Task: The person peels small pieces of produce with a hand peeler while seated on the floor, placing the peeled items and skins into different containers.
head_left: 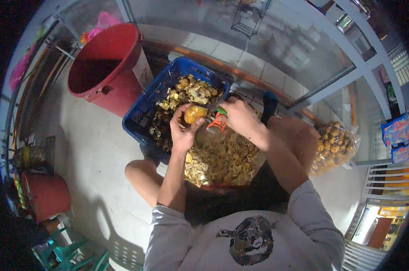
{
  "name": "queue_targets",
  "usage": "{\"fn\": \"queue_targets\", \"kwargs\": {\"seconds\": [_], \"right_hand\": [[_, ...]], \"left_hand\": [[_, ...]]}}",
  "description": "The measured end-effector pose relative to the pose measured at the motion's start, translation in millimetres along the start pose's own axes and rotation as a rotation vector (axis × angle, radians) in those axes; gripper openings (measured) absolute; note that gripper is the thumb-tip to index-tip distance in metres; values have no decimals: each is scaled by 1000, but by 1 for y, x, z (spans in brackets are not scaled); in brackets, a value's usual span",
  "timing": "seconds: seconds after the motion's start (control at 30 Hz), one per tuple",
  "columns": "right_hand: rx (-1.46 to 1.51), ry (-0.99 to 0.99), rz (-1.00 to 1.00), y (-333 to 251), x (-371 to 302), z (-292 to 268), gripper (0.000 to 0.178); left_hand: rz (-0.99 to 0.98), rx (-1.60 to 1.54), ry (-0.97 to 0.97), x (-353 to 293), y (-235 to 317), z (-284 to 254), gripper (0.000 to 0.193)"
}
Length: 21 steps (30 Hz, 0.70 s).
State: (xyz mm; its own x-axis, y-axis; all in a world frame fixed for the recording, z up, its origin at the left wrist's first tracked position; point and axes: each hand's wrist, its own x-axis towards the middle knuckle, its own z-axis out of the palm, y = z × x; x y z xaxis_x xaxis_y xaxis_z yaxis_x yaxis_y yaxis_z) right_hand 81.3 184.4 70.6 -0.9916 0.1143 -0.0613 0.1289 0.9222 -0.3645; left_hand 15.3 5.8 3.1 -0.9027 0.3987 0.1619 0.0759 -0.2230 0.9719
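Observation:
My left hand (182, 132) holds a yellow-brown potato (195, 114), its fingers wrapped around it from the left and below. In my right hand (240, 116) is a peeler (218, 122) with orange and green parts, its head close to the potato's right side. Whether the blade touches the skin, I cannot tell. Below both hands, between my legs, lies a wide heap of pale and brown peelings (227, 156). Just beyond, a blue plastic crate (134, 115) holds dark and pale yellow pieces.
A tall red bin (116, 101) stands behind the crate on the left. To my right sits a clear bag of round brown potatoes (335, 144). A smaller red container (46, 196) and green plastic furniture (71, 255) are at the left. Framed glass panels (267, 40) run along the far side.

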Motion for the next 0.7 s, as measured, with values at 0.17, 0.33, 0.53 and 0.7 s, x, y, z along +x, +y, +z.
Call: {"fn": "queue_targets", "kwargs": {"seconds": [0.17, 0.33, 0.53, 0.7], "right_hand": [[-33, -13, -46, -11, -2, 1, 39], [-83, -156, 96, 15, 16, 15, 35], [-32, -30, 81, 20, 3, 6, 30], [-123, -55, 45, -3, -2, 8, 22]], "left_hand": [[-10, -99, -3, 1, -10, 1, 43], [-27, -97, -54, -6, -5, 6, 43], [31, -59, -6, -2, -2, 2, 42], [-36, -148, -10, -6, -2, 7, 42]]}}
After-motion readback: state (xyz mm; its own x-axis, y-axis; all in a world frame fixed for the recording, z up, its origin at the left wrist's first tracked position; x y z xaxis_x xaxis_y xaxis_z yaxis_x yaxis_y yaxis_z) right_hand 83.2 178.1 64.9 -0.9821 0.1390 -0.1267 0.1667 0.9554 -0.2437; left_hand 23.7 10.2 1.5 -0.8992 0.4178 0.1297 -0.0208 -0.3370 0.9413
